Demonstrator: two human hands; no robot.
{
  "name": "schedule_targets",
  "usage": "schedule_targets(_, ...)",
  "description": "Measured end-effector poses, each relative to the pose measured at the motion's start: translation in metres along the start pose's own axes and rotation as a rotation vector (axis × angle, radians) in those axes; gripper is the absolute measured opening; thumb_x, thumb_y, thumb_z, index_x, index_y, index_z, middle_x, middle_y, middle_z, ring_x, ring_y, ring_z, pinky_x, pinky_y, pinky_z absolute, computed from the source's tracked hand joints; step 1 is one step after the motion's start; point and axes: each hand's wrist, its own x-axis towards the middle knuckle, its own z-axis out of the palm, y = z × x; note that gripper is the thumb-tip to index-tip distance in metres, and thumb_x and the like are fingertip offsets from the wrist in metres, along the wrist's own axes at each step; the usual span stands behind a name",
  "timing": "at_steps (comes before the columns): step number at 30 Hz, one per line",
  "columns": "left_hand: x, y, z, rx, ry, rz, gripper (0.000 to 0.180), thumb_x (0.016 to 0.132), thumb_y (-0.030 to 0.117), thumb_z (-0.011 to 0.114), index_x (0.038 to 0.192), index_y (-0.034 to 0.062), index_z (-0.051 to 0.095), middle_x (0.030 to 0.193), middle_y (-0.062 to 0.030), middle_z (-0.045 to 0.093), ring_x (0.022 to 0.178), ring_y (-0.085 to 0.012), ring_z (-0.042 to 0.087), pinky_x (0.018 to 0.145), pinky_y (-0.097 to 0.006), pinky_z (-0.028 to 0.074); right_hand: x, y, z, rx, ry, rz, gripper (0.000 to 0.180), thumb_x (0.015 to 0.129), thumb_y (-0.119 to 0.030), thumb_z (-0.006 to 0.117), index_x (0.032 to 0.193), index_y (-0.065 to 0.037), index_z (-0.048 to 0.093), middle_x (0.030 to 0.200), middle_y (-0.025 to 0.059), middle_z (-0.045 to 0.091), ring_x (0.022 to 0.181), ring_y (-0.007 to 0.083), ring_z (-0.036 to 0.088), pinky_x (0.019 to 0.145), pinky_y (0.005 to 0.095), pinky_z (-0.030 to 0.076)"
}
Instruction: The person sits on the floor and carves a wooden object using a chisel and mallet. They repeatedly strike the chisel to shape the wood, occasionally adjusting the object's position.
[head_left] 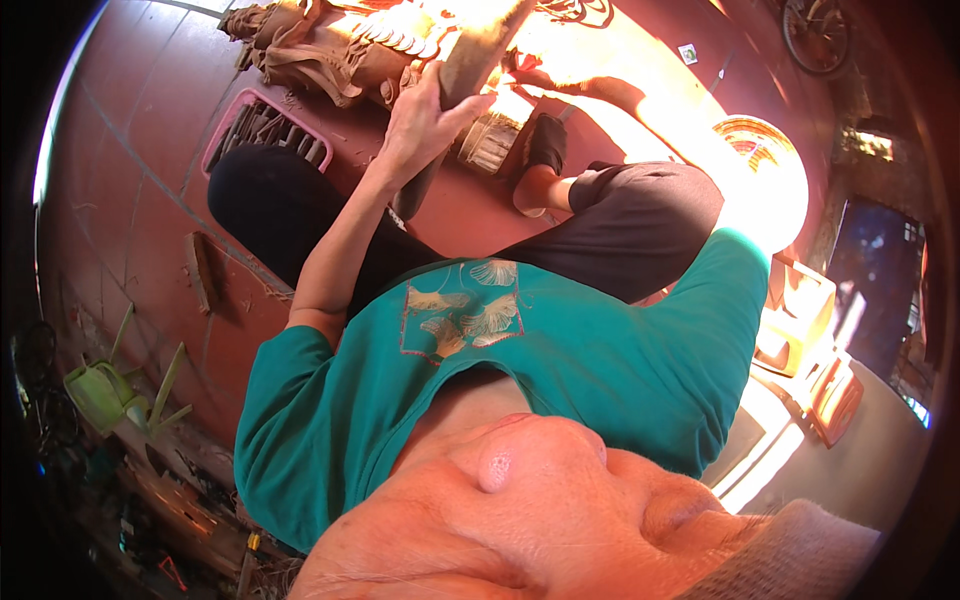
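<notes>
My left hand point(420, 125) is closed on a long dark piece of wood point(485, 45), its thumb stretched out across the near side. The wood slants from the top of the view down toward my lap. Beyond it a carved wooden figure point(330, 55) lies on the floor, with folds and ridges cut into it; strong sunlight washes out part of it. A pale ribbed wooden piece point(490, 145) shows just right of my left hand. My right arm reaches forward into the glare, and my right hand point(530, 75) is beside something small and red. Its fingers are too overexposed to make out.
A pink basket point(212, 145) of chisel-like tools stands by my left knee. A wood offcut point(205, 272) lies on the red tiled floor point(130, 180). A green plastic object point(100, 395) is at the left, a round bright basket-like thing point(765, 150) at the right, and a bicycle wheel point(815, 35) far right.
</notes>
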Motion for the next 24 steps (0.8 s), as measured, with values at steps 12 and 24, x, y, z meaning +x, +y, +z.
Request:
schedule_targets(12,-0.003,0.001,-0.006,0.072,-0.060,-0.002,0.084,0.085,0.059,0.071,0.126,-0.0114,0.054,0.098,-0.0293,0.072,0.099,-0.0426,0.071,0.092,-0.048,0.052,0.010,0.016,-0.002,0.033,0.013,0.056,0.043,0.098,-0.043,0.067,0.097,0.000,0.074,0.082,0.0161,0.072,0.072,0.0282,0.068,0.065,0.0376,0.053)
schedule_targets(24,-0.002,-0.001,-0.010,-0.018,-0.004,0.039,0.079,0.086,0.051,0.074,0.130,-0.0114,0.055,0.107,-0.0285,0.073,0.103,-0.0381,0.072,0.094,-0.043,0.053,0.000,0.007,-0.003,0.054,-0.023,0.096,0.043,0.097,-0.043,0.068,0.097,0.000,0.074,0.080,0.0174,0.071,0.070,0.0295,0.067,0.065,0.0387,0.052)
